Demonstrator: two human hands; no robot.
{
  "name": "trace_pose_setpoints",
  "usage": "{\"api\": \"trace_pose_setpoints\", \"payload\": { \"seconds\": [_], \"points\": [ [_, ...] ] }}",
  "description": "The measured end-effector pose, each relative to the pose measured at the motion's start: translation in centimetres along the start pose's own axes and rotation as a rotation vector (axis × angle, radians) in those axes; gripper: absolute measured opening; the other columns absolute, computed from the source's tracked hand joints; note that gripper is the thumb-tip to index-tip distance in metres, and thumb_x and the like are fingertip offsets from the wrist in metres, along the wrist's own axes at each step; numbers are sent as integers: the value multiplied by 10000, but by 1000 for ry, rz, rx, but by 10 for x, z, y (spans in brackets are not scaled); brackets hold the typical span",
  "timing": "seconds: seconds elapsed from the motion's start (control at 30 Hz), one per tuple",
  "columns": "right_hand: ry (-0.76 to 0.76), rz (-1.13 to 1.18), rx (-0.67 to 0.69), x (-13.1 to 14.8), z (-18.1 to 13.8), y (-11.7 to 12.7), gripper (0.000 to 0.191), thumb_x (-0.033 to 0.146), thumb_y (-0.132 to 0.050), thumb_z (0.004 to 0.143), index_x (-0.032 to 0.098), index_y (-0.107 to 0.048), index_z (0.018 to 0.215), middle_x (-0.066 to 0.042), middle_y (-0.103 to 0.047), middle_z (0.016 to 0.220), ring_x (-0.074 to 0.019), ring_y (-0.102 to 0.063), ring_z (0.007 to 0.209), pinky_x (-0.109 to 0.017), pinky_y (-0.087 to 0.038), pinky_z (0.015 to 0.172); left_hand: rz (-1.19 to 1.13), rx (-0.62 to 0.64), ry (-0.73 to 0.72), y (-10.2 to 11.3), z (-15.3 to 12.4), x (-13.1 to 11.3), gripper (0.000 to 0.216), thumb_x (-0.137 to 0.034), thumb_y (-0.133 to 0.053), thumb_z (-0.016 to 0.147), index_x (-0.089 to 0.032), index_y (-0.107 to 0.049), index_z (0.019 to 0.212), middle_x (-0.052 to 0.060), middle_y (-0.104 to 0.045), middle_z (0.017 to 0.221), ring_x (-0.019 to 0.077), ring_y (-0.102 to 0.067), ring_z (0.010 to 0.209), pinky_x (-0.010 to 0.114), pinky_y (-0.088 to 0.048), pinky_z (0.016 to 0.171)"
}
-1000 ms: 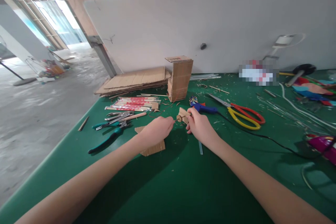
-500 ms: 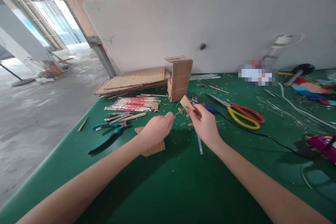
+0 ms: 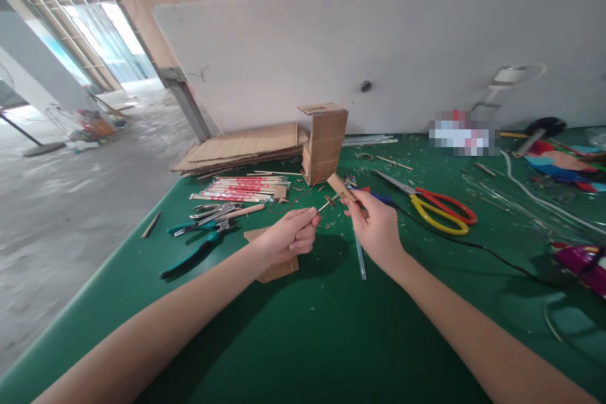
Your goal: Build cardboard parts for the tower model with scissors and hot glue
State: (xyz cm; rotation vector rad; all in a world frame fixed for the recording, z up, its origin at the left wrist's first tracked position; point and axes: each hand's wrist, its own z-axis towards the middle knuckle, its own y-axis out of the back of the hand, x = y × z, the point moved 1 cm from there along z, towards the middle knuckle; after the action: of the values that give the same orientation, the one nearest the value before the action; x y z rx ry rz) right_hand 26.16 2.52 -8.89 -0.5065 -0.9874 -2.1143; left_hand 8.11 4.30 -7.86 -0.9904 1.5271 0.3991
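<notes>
My right hand [image 3: 376,227] pinches a small cardboard piece [image 3: 339,186] and holds it a little above the green table [image 3: 303,341]. A thin wooden stick [image 3: 326,204] runs from that piece to my left hand [image 3: 288,237], whose fingers are closed on the stick's near end. A small round bit sits on the stick close to the cardboard. Under my left wrist lies a flat cardboard scrap [image 3: 274,268]. A blue glue gun [image 3: 379,197] lies just behind my right hand.
Teal pliers [image 3: 192,254] and other hand tools lie to the left, beside a bundle of wrapped chopsticks [image 3: 241,188]. A folded cardboard block [image 3: 324,142] and flat cardboard sheets [image 3: 241,145] stand behind. Red-and-yellow scissors [image 3: 435,208] and a black cord [image 3: 478,246] lie right. A white partition [image 3: 379,44] backs the table.
Both hands have lifted off the table surface. The cardboard piece rose and the stick now spans the gap between the hands, which have drawn slightly apart.
</notes>
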Motion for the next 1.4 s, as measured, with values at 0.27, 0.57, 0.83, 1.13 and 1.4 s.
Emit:
{"api": "trace_pose_setpoints", "payload": {
  "seconds": [0.27, 0.57, 0.83, 1.13, 1.4],
  "points": [
    [218, -160, -62, 5, 3, 6, 192, 172, -428, 919, 177, -612, 973, -80, -712, 852, -200, -683, 756, -309, -530, 670, 339, -130, -107, -5, -1, -3, 315, -384, -264, 953, -201, -368, 719, -103, -237, 412, 58, -198, 323, 189, -197, 368],
    [129, -175, 69, 2, 2, 3, 150, 174, -438, 903, 180, -577, 848, -75, -692, 744, -210, -659, 661, -293, -461, 581, 1716, -407, -348, 2, -4, 1, 322, -320, -227, 970, -161, -484, 861, 9, -525, 571, 139, -514, 485, 248, -300, 478],
    [28, -127, 204, 0, 2, 3, 168, 189, -437, 902, 203, -508, 750, -51, -658, 682, -189, -648, 624, -263, -423, 551, 2039, -280, -342, 6, -6, 4, 252, -195, -268, 944, -138, -511, 911, 45, -562, 582, 193, -598, 542, 265, -403, 490],
    [62, -142, 211, 0, 0, 4, 174, 173, -438, 901, 200, -508, 744, -44, -640, 678, -183, -621, 610, -265, -400, 557, 1291, -330, -353, 6, 0, -1, 316, -321, -294, 948, -176, -466, 726, -11, -494, 551, 111, -481, 485, 232, -348, 492],
    [206, -203, 77, 2, -3, 3, 126, 171, -465, 902, 177, -578, 845, -58, -670, 711, -181, -627, 606, -266, -427, 551, 95, -97, -3, 6, 5, 1, 323, -350, -361, 943, -182, -411, 671, -113, -251, 357, 32, -181, 272, 150, -157, 322]
  ]
}}
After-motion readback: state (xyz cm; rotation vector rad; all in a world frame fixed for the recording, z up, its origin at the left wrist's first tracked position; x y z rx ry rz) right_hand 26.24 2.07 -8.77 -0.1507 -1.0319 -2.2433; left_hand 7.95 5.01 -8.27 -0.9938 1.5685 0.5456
